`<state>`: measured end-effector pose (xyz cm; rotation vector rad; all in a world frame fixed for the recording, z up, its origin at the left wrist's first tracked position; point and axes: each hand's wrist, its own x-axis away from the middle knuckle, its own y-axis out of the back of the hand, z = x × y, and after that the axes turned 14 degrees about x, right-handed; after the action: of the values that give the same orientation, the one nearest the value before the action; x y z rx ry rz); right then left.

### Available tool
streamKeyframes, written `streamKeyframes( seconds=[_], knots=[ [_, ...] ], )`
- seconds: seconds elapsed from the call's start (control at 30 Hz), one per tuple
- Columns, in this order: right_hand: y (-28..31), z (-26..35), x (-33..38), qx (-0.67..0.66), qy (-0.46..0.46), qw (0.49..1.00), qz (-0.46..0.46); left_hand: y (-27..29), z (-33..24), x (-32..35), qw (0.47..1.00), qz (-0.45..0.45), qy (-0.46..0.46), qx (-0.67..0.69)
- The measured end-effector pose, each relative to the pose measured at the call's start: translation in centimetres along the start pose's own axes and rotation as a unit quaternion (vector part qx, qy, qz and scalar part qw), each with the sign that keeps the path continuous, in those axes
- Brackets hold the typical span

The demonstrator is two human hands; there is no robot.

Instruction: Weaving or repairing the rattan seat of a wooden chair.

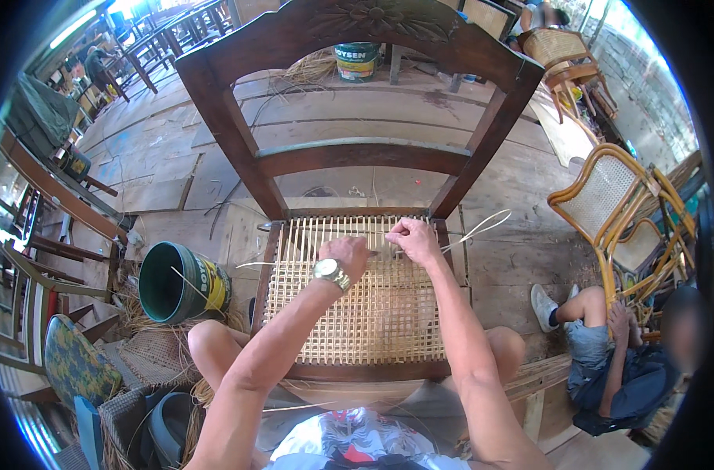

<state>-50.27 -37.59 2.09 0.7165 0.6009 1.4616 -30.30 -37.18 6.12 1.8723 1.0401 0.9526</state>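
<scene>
A dark wooden chair (357, 160) with a carved top rail stands in front of me. Pale cane strands cross its seat (357, 321): a close open grid covers the near part, while mostly lengthwise strands show at the far part. My left hand (347, 257), with a watch (331, 272) on its wrist, is curled low over the far half of the seat; its fingertips are largely hidden. Just right of it, my right hand (413, 239) pinches thumb and forefinger on what looks like a thin cane strand. A loose cane loop (486, 225) sticks out past the right seat edge.
A dark green bucket (163, 283) lies tilted at the left, near chair frames (55, 290) and loose cane. Another bucket (355, 63) stands behind the chair. To the right, a person (616, 368) sits beside a rattan chair (608, 204). Wooden boards (514, 180) form the floor.
</scene>
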Motion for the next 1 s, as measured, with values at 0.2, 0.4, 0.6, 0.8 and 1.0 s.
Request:
streamKeyframes(
  seconds=[0.2, 0.4, 0.6, 0.8, 1.0],
  knots=[
    [-1.1, -0.1, -0.9, 0.06, -0.046, 0.997, -0.003, -0.5, -1.6, -1.1, 0.996, -0.01, -0.048, -0.072],
    [-1.5, 0.8, -0.7, 0.116, -0.074, 0.99, -0.018, -1.5, 0.4, -0.5, 0.985, -0.001, 0.096, 0.146],
    [-1.4, 0.4, -1.0, 0.105, -0.08, 0.991, -0.001, -2.5, 2.2, 0.5, 0.969, -0.05, 0.077, 0.23],
    [-0.5, -0.3, -1.3, 0.044, -0.08, 0.996, 0.013, -1.3, -0.2, 0.2, 0.971, -0.006, 0.114, 0.209],
    [-0.9, -0.7, -0.9, 0.084, -0.06, 0.994, -0.03, -0.9, -1.3, -1.0, 0.996, 0.034, 0.043, 0.077]
  ],
)
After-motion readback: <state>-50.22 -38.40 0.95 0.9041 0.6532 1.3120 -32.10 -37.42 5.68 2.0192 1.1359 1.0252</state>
